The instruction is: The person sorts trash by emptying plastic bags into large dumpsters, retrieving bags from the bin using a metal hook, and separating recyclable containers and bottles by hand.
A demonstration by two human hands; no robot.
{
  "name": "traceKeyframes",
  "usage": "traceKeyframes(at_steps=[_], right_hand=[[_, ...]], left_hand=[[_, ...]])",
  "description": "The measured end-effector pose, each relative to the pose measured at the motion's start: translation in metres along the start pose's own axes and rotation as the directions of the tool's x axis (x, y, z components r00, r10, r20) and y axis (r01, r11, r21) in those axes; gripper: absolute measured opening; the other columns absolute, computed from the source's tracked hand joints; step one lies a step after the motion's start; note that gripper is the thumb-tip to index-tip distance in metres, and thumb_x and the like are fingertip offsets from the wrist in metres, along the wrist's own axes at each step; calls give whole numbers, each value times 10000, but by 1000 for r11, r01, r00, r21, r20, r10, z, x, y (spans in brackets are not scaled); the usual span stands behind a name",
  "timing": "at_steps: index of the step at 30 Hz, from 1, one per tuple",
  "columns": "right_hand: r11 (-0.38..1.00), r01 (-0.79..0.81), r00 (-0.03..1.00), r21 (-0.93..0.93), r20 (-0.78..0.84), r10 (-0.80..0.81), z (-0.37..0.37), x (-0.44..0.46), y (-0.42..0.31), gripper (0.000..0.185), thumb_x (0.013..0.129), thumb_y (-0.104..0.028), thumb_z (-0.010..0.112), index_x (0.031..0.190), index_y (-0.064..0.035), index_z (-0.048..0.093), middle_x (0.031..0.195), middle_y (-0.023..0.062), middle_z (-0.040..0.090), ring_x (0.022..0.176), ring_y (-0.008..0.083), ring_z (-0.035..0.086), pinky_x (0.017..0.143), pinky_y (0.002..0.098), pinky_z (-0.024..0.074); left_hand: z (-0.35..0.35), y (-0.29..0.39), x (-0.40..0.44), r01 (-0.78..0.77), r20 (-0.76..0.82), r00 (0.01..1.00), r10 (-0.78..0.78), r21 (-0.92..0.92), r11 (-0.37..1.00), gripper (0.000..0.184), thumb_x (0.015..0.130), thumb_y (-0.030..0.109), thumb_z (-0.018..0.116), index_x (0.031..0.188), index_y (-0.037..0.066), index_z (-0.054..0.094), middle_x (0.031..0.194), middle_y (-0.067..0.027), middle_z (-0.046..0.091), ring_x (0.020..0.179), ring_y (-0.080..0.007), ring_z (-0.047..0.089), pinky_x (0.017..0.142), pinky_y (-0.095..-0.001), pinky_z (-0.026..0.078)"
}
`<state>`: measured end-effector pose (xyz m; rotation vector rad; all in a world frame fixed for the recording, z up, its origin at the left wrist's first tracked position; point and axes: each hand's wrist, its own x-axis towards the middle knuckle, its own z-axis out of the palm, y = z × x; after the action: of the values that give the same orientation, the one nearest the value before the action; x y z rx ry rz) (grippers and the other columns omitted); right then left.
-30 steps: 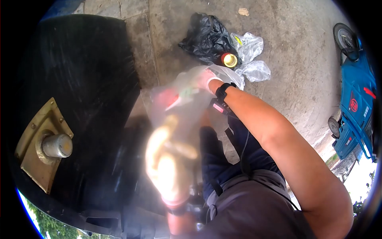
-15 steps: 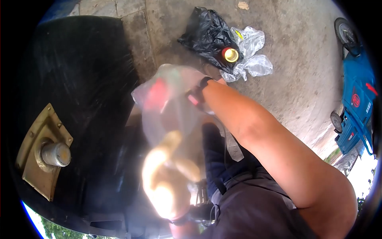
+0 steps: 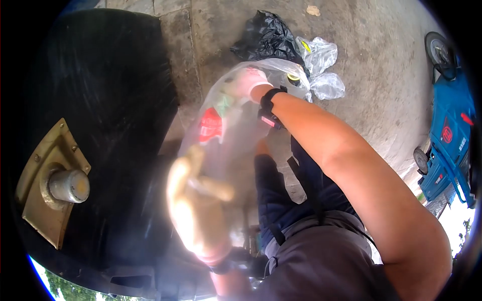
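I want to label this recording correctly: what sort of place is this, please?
Probably an outdoor rubbish collection spot: a large black container stands close by, a black plastic bag lies on the pavement, and a blue wheeled vehicle is in view.

Blue veh. [image 3: 454, 108] w/ red logo [image 3: 446, 133] far R, greenery [image 3: 70, 291] bottom L.

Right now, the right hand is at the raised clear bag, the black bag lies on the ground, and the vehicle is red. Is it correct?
No: the head view shows the vehicle is blue, with small red marks. The right hand is at the raised clear bag, and the black bag lies on the ground.
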<state>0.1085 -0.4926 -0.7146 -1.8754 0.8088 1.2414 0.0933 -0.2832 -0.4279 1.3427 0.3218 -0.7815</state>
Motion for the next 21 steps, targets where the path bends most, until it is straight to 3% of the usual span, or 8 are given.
traceKeyframes(at_steps=[2, 5, 7, 9, 10, 13, 17, 21], right_hand=[[997, -78, 996, 3, 36, 78, -3, -2, 6, 540, 900, -384, 696, 1321, -46, 699, 1359, 167, 676, 1261, 329, 648, 1016, 462, 518], [988, 136, 984, -74, 127, -126, 37, 57, 50, 561, 895, -404, 710, 1325, -43, 694, 1355, 170, 678, 1253, 331, 652, 1021, 461, 515], [986, 90, 983, -142, 170, -65, 39, 56, 54, 577, 875, -412, 740, 1307, -31, 698, 1353, 182, 676, 1255, 333, 648, 1037, 448, 505], [967, 137, 978, -215, 186, -97, 37, 42, 55, 583, 869, -413, 752, 1308, -33, 697, 1349, 186, 676, 1249, 334, 649, 1041, 440, 503], [989, 53, 985, -138, 172, -29, 13, 1, 36, 599, 855, -441, 764, 1297, -41, 698, 1318, 190, 688, 1234, 347, 652, 1046, 425, 503], [990, 129, 986, -65, -96, -135, 10, -34, 38, 621, 837, -469, 776, 1279, -41, 693, 1280, 196, 701, 1214, 359, 660, 1041, 421, 508], [995, 72, 976, 63, -211, -57, -15, -70, 30, 597, 818, -456, 776, 1239, -43, 687, 1270, 213, 693, 1211, 376, 652, 1041, 418, 506], [922, 214, 902, 324, -427, -60, -19, -94, 36, 648, 809, -418, 769, 1317, -33, 648, 1308, 244, 666, 1236, 389, 636, 1062, 413, 490]], left_hand=[[-5, -14, 0, -53, 84, 995, 57, -54, 997, 499, 1017, 128, 519, 1509, 52, 486, 1564, -52, 540, 1266, -65, 576, 989, -213, 462], [10, -9, 3, -70, 139, 987, 82, -88, 994, 550, 1102, 334, 433, 1564, 34, 431, 1562, -128, 532, 945, -101, 627, 725, -225, 470], [12, -11, 3, -98, 135, 986, 101, -31, 995, 611, 1115, 435, 394, 1563, 20, 425, 1562, -164, 523, 778, -117, 599, 631, -231, 434], [16, -9, 0, -45, 70, 997, 45, 5, 999, 625, 1108, 450, 397, 1563, 22, 426, 1554, -159, 533, 728, -124, 585, 657, -230, 448], [17, -7, 0, -19, 37, 999, 19, 20, 1000, 632, 1105, 458, 398, 1563, 23, 427, 1550, -156, 538, 702, -128, 578, 671, -229, 455], [17, -9, 2, -8, -25, 1000, 9, 39, 999, 643, 1095, 463, 416, 1551, 9, 440, 1532, -180, 549, 734, -152, 614, 696, -247, 483], [16, -16, 8, 1, -78, 997, 4, 70, 998, 645, 1085, 454, 439, 1526, -17, 463, 1505, -218, 562, 764, -197, 656, 736, -280, 521], [18, -21, 15, -16, -99, 995, 26, 99, 995, 645, 1080, 446, 457, 1517, -28, 471, 1493, -233, 566, 783, -216, 671, 764, -295, 534]])
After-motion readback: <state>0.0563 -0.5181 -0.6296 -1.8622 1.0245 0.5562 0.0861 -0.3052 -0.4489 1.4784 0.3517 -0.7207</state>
